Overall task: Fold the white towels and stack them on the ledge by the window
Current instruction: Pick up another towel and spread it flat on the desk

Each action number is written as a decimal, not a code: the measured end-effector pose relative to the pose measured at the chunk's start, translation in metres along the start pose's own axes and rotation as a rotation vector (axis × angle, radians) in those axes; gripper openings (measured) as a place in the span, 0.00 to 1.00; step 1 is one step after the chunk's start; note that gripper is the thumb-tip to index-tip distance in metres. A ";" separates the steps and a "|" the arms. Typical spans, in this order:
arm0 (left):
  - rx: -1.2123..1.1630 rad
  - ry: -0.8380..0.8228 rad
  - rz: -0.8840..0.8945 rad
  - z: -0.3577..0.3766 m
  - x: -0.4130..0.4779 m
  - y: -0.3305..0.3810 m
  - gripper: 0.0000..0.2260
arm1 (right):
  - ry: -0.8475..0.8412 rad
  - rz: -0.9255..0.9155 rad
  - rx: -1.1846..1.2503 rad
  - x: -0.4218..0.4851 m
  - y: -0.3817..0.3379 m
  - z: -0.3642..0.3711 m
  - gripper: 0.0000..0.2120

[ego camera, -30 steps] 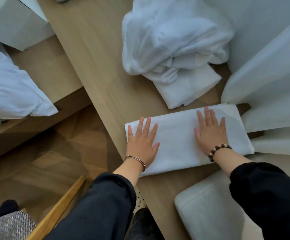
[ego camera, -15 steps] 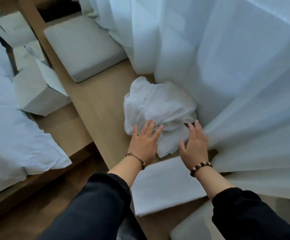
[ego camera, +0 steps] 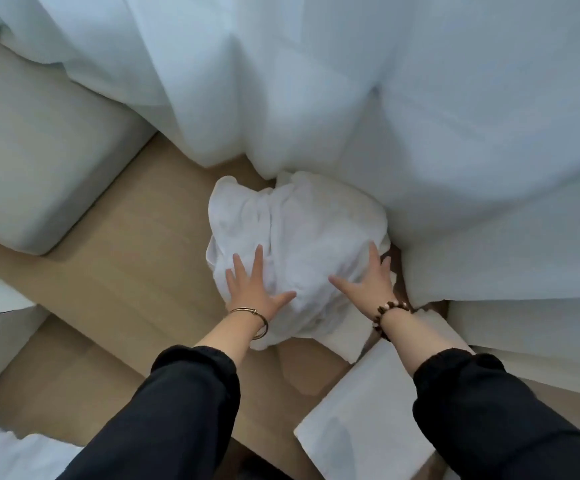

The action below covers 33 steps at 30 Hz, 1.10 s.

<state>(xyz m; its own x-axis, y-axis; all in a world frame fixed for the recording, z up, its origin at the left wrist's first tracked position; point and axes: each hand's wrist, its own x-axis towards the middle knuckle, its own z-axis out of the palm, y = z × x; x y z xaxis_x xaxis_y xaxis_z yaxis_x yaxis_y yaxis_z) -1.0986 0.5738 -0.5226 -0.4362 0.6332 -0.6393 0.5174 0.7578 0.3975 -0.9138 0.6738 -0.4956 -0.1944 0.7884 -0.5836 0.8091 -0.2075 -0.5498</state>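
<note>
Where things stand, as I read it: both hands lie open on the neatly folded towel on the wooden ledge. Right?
Not quite. The head view shows the left hand and right hand lying open on the crumpled towel pile on the wooden ledge; the folded towel lies nearer the person.

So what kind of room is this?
Probably a bedroom or hotel room: sheer white curtains hang over a light wooden ledge, beside a pale grey cushion and a crumpled pile of white towels.
</note>
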 end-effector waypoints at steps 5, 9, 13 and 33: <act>0.093 -0.058 -0.005 0.013 0.038 0.006 0.52 | -0.064 0.196 0.119 0.045 -0.014 0.037 0.58; 0.106 -0.023 -0.003 0.020 0.056 0.007 0.49 | -0.019 0.249 0.133 0.067 -0.008 0.061 0.58; 0.097 0.007 -0.004 0.023 0.061 0.012 0.42 | 0.069 0.232 0.151 0.079 -0.004 0.072 0.55; 0.045 0.513 0.354 -0.110 -0.076 0.100 0.18 | 0.380 -0.006 0.520 -0.049 -0.105 -0.039 0.27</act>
<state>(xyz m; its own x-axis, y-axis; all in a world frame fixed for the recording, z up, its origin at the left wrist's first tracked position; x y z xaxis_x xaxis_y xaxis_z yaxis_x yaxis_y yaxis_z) -1.0951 0.6186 -0.3618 -0.5249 0.8481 -0.0725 0.7209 0.4883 0.4919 -0.9675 0.6792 -0.3863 0.0891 0.9208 -0.3797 0.4151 -0.3808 -0.8262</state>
